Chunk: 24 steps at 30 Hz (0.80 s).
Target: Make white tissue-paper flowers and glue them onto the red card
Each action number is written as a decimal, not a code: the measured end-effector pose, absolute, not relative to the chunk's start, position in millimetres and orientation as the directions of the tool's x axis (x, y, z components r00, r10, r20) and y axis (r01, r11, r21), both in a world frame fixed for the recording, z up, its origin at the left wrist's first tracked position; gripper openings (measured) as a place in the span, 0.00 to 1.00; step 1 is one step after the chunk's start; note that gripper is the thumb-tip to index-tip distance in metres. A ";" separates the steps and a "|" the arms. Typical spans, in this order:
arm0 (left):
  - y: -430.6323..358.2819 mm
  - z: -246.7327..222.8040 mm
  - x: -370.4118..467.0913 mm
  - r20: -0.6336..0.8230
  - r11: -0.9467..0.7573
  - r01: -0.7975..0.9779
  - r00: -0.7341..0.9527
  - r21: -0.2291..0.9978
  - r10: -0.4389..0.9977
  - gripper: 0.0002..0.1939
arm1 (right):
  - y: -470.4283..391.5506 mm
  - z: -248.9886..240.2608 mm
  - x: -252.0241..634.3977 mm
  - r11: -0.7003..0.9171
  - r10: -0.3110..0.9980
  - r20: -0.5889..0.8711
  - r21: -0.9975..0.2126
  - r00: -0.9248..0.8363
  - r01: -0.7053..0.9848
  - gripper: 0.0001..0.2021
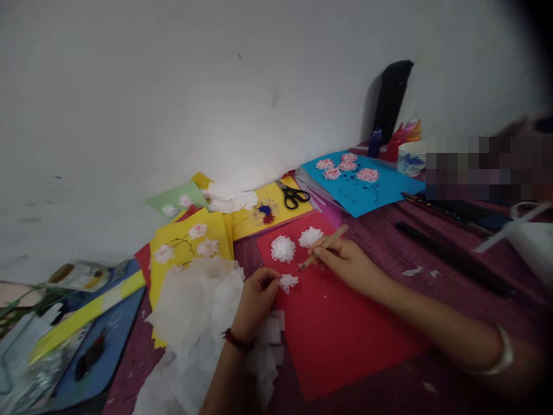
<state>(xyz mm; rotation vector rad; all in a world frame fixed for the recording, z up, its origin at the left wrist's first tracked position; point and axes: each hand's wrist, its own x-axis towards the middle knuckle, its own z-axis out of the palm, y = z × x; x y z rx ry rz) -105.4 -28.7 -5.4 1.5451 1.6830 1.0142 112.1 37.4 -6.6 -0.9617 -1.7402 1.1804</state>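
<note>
1. Head view, left: a yellow sheet (216, 226) carries pale pink blossoms with drawn branches and looks finished; nearer, loose white tissue (190, 314) remains in a pile.
2. Left hand (258, 294): its fingers draw close together at the left edge of the small white flower (288, 282); whether they pinch a petal, I cannot tell.
3. That small flower lies on the red sheet (349, 337), right of the left fingers and near-left of the pencil tip. It looks thinner than its neighbours, so probably less complete.
4. Two full flowers, a left one (283, 249) and a right one (310, 236), sit farther off on the sheet and seem done.
5. Right hand (348, 264): its fingers grip a wooden pencil (336, 235), tip down toward the red sheet, between the flowers.
6. The sheet's near part is bare, with no branches visible; work seems partway.
7. Far right on the tabletop (371, 235), a blue sheet (391, 187) shows pink-tinted flowers with dark stems, apparently complete.
</note>
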 end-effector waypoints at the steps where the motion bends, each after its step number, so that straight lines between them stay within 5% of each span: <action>1: -30.6 2.5 -113.9 0.066 0.016 0.484 -0.152 0.875 0.986 0.05 | 35.9 -6.5 113.5 0.257 0.901 0.188 -0.958 -0.391 0.131 0.13; 7: -51.5 48.4 -184.6 0.221 0.038 0.483 -0.468 0.875 0.855 0.13 | 11.2 -7.4 110.3 0.139 0.844 0.110 -0.990 -0.525 0.016 0.13; 17: -43.9 37.0 -145.1 0.141 0.311 0.728 -0.487 0.612 0.862 0.20 | 1.0 -8.0 106.7 0.144 0.781 0.114 -0.990 -0.614 -0.001 0.13; 24: -43.5 37.7 -154.5 -0.010 0.293 0.605 -0.426 0.741 0.905 0.12 | 1.2 -9.0 106.4 0.111 0.804 0.131 -0.991 -0.580 -0.070 0.12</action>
